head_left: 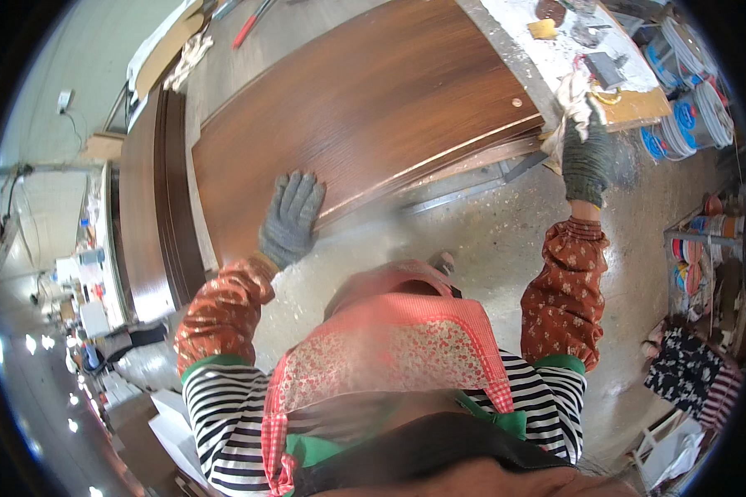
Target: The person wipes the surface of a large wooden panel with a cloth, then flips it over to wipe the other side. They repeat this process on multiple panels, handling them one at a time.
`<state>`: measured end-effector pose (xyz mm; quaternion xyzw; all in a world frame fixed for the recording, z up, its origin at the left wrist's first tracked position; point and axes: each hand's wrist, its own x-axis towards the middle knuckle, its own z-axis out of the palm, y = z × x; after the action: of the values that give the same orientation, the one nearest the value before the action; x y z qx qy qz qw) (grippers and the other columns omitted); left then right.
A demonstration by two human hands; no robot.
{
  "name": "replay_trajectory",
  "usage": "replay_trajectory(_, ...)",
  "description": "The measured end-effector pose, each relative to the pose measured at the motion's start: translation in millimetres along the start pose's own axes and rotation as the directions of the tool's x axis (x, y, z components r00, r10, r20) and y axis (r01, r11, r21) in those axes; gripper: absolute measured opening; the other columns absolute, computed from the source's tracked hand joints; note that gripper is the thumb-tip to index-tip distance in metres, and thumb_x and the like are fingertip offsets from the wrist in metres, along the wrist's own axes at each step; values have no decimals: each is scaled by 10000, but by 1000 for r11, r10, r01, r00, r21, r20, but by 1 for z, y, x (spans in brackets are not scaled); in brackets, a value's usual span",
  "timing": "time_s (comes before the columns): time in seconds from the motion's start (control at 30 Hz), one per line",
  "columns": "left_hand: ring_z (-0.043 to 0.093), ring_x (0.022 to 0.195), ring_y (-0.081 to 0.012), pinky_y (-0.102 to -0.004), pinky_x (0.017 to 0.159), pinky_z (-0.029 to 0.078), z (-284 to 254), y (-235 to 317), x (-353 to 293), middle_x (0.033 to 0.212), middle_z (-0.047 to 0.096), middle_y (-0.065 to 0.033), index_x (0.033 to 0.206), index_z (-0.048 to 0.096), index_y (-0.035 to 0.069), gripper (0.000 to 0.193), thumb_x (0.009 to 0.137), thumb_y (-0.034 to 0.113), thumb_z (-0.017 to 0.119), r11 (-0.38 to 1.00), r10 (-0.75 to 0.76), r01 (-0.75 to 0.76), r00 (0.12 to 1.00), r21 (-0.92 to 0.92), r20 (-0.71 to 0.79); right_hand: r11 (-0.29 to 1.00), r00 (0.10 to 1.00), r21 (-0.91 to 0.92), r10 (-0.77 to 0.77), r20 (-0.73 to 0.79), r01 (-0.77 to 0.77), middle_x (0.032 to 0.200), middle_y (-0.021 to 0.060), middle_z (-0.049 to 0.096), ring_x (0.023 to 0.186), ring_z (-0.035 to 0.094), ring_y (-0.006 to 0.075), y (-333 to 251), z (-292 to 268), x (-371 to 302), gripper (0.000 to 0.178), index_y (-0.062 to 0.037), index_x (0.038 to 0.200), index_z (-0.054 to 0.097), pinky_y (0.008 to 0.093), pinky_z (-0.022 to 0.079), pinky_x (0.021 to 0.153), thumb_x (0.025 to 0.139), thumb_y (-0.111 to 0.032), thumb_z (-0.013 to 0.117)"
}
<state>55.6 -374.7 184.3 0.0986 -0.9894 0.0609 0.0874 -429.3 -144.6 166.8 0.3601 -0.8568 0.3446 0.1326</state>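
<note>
A wide brown wood-grain panel (352, 103) lies flat in front of me, at the top of a stack of panels. My left hand (290, 217), in a grey knit glove, rests on its near left edge with the fingers stretched out and holds nothing. Off the panel's right end, my right hand (587, 161), in a darker grey glove, reaches to the side table. A crumpled white rag (574, 103) is in its grip; the fingertips are partly hidden by the cloth. Close by that hand, a dark rectangular block (605, 71) sits on the side table.
The side table (642, 109) also bears a yellow sponge-like piece (543, 30). Clear buckets with blue rims (709, 112) stand beyond it. More brown panels (145, 207) are stacked at left. A red-handled tool (244, 31) lies past the big panel. Shelving (704, 238) stands at right.
</note>
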Motion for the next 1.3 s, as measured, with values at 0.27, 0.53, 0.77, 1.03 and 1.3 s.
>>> replay_trajectory(0.27,403,1420,-398,-562,1204,266,-2,3,-2,1494,455,-225,1453,466,16,885,632,202,739,997,-75,75,997,14,31,978,982,90,-191,6,189,999,188,650,906,633,351,-84,7,-6,461,2,1216,615,423,509,864,910,-335,685)
replay_trajectory(0.53,411,1415,-396,-570,1199,278,-3,4,-4,1493,456,-230,1451,467,8,864,668,289,702,998,-64,64,998,30,-6,941,948,-153,-279,153,302,1293,206,616,1260,513,394,-53,54,-22,466,-189,1334,619,487,387,1104,890,-321,675)
replay_trajectory(0.77,394,1413,-438,-592,1191,280,2,2,-7,1498,434,-255,1460,442,-17,880,663,266,685,999,-26,23,997,-30,-73,920,926,115,366,98,-375,1333,222,614,1221,578,353,11,22,26,586,32,1414,501,411,431,1045,982,-351,603)
replay_trajectory(1.03,357,1441,-437,-601,1206,253,5,10,-6,1503,428,-263,1452,450,-16,784,743,286,597,991,-65,56,995,-121,-76,973,980,116,200,16,-200,1342,227,607,1211,585,318,-59,13,117,640,55,1386,525,399,443,1022,942,-384,665)
replay_trajectory(1.3,378,1426,-425,-596,1198,283,5,7,-6,1492,449,-228,1423,498,2,704,758,230,551,989,-83,71,993,-129,-89,999,997,26,-36,64,34,1405,290,535,1310,512,409,-132,62,243,772,69,1384,517,446,405,1076,916,-538,606)
